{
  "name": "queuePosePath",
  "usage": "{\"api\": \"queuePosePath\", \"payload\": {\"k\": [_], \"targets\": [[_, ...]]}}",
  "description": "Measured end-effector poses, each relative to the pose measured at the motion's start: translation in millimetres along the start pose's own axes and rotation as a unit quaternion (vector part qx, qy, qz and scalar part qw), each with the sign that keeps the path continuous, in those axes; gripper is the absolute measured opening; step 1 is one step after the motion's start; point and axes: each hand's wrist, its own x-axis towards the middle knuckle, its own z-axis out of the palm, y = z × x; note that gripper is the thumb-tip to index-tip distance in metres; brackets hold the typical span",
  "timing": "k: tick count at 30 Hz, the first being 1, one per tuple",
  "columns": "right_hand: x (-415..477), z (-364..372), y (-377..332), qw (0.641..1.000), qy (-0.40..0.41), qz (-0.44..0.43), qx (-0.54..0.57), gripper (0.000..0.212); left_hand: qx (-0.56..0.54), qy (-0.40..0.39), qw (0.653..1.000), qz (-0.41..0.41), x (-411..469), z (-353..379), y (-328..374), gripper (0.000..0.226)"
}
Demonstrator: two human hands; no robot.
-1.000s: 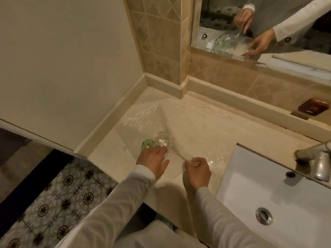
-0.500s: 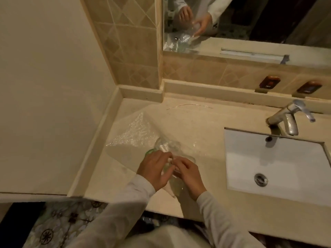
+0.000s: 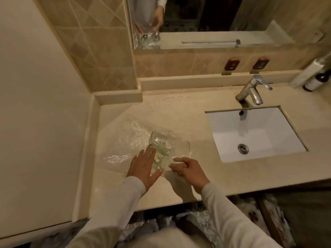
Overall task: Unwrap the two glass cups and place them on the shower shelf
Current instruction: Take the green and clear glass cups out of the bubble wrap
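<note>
A clear, faintly green glass cup [image 3: 160, 149] lies on its side on the beige counter [image 3: 182, 119], on a sheet of clear plastic wrap [image 3: 129, 138] spread out to the left. My left hand [image 3: 143, 165] rests flat with spread fingers against the cup's left side. My right hand [image 3: 186, 170] pinches a fold of the wrap just right of the cup. Whether a second cup lies inside the wrap I cannot make out.
A white sink [image 3: 250, 133] with a chrome tap [image 3: 252, 92] sits to the right. A raised ledge [image 3: 197, 82] runs along the back under the mirror [image 3: 206, 18]. A dark bottle [image 3: 317, 81] stands at the far right. A wall closes the counter's left side.
My hands have drawn apart: the left now lies open beside the cup, the right has shifted right holding wrap. The view has turned right, showing the whole sink.
</note>
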Motion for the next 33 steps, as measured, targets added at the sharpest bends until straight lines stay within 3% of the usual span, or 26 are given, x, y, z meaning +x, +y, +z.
{"api": "queuePosePath", "payload": {"k": [2, 7, 11, 14, 20, 23, 26, 30, 33], "targets": [[0.6, -2.8, 1.8, 0.999, 0.002, 0.017, 0.030, 0.018, 0.010, -0.011, 1.000, 0.000, 0.9, 1.1, -1.1, 0.080], [31.1, -8.8, -34.4, 0.994, 0.098, 0.046, 0.015, 0.058, 0.028, -0.026, 0.999, 0.002, 4.5, 0.0, 2.2, 0.079], [62.0, -8.8, -68.8, 0.980, 0.086, 0.131, 0.123, 0.044, 0.024, -0.029, 0.999, 0.007, 1.9, -0.3, 4.2, 0.079], [71.4, -6.1, -80.7, 0.964, 0.106, 0.148, 0.195, 0.025, 0.014, -0.042, 0.999, -0.012, -0.2, 3.0, 3.3, 0.083], [85.1, -10.4, -94.8, 0.943, 0.094, 0.108, 0.301, 0.032, -0.009, -0.056, 0.997, -0.062, -4.1, 17.8, -2.6, 0.087], [92.4, -11.9, -94.5, 0.949, 0.091, 0.109, 0.281, 0.033, -0.023, -0.058, 0.995, -0.076, -6.0, 19.4, -2.0, 0.086], [96.3, -14.1, -91.6, 0.973, 0.080, 0.095, 0.193, 0.038, 0.011, -0.056, 0.995, -0.087, -4.2, 14.1, 5.5, 0.088], [100.0, -16.8, -89.6, 0.987, 0.024, 0.049, 0.154, 0.002, 0.047, -0.041, 0.996, -0.059, -1.1, 2.5, 21.2, 0.081], [106.4, -20.4, -94.4, 0.995, 0.007, 0.008, 0.104, 0.003, 0.037, -0.028, 0.997, -0.066, 0.6, 1.1, 31.7, 0.069]]}}
